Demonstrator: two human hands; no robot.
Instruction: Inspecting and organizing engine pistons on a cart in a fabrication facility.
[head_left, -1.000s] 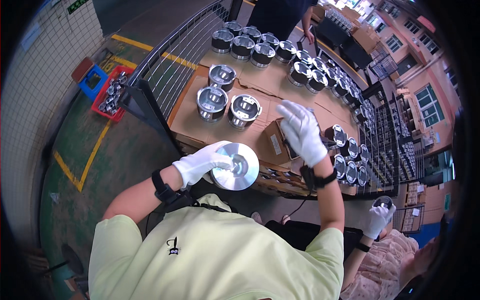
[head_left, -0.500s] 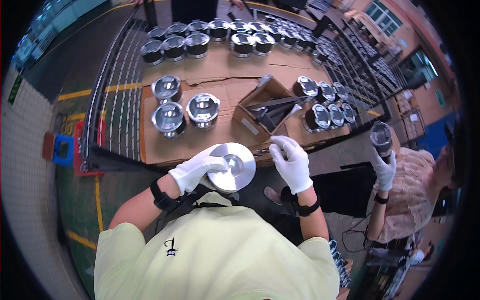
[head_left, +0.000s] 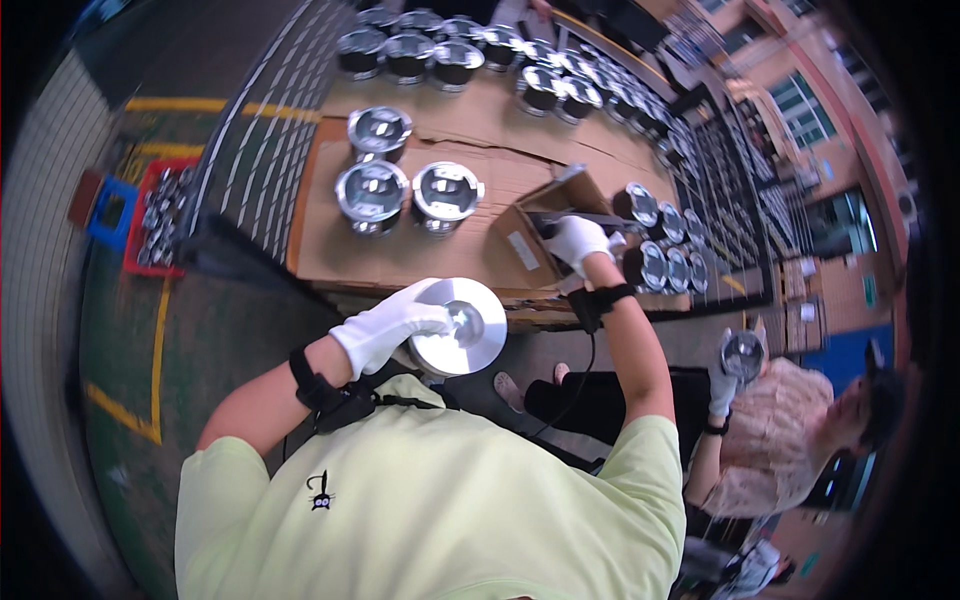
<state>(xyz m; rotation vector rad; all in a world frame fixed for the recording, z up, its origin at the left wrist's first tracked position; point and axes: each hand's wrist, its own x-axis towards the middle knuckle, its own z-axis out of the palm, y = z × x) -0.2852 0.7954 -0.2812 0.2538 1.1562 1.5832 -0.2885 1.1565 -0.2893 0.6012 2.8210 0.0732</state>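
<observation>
My left hand [head_left: 390,325], in a white glove, grips a shiny metal piston [head_left: 482,338] in front of my chest, its round flat face turned up and the thumb lying across the middle. My right hand [head_left: 580,243], gloved too, reaches into an open cardboard box [head_left: 522,262] on the bench. Long dark flat pieces [head_left: 545,222] lie in that box, against the right fingers. The fingertips are partly hidden there, so whether they have closed on a piece I cannot make out.
Three pistons [head_left: 447,195] stand on the cardboard-covered bench [head_left: 400,265] at left. Several more stand along its far side and at right [head_left: 650,265]. Wire mesh panels [head_left: 265,150] flank the bench. At right a co-worker's gloved hand [head_left: 722,380] holds a piston.
My right hand has moved from beside the held piston forward and into the cardboard box. My left hand still holds the piston. The view has shifted, and the co-worker's piston has turned and lowered.
</observation>
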